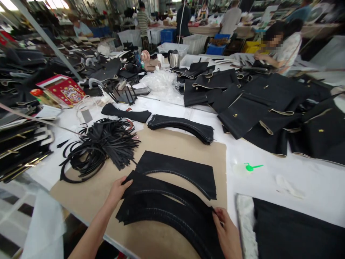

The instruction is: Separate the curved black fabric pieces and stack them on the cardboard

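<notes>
My left hand [120, 187] pinches the left end of a black curved fabric piece [167, 187], thumb on top. At its right end, the fingers of my right hand [225, 226] are closed on the same piece. It spans between both hands, over a stack of similar black curved pieces [151, 214] with stitched inner edges. Just beyond lies another black piece [178, 167] with a stitched arc cut into its near side. All of these are on a tan board [129, 233].
A tangle of black strips [113, 140] lies left. Behind the board is a bundle of curved black pieces [180, 126]. Black panels [256, 100] are heaped at the right, near a green-tipped item [250, 167]. Black material [296, 226] lies front right. A co-worker [283, 46] sits far right.
</notes>
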Demonstrator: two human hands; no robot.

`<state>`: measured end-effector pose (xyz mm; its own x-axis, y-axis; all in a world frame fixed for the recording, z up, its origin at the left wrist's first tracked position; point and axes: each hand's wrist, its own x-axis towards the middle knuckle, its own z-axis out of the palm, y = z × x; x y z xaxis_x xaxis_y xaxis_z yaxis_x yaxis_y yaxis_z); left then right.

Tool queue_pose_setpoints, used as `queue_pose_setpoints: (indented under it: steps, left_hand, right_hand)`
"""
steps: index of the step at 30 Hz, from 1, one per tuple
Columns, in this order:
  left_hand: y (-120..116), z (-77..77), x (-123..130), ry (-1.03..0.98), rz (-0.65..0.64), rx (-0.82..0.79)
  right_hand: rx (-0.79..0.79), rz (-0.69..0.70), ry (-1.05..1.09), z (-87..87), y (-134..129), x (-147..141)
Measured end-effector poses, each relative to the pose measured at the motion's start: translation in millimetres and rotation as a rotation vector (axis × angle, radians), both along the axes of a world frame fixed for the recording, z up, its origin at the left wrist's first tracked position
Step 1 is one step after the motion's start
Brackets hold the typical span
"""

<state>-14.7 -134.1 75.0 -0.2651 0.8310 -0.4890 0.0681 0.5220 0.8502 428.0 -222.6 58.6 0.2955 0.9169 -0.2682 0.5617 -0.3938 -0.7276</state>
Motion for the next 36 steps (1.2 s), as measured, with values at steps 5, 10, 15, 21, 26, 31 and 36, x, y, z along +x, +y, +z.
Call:
queue_pose_setpoints:
  steps: [5, 10, 15, 21, 26, 31, 36]
  left_hand:
    - [34, -15.6, 4, -0.045, 0.038, -0.008]
    - [63, -38.9, 8, 0.004, 0.034, 0.023]
    - [77, -56.6, 8, 0.079, -0.022, 0.014]
    - [85, -58.6, 8, 0.146, -0.032, 0.016]
    - [88, -46.1, 7, 0.141, -0.059, 0.047]
    - [95, -45.6, 9, 0.145, -0.089, 0.060]
    - [101, -56.6, 17, 0.227, -0.102, 0.052]
  right_hand:
    - [0.097, -0.107, 0.192, 8.6, 39, 6]
    - [0.143, -0.132, 0.103, -5.5, 83, 7]
    - [0.130, -0.044, -0.094, -20.2, 103, 7]
    - [0.081, 0.014, -0.134, -16.8, 106, 8]
    - [0.109, -0.017, -0.102, -4.7, 103, 14]
    - [0.132, 0.100, -0.112, -12.5, 110, 22]
    - [0.110, 0.197, -0.156, -31.7, 118, 21]
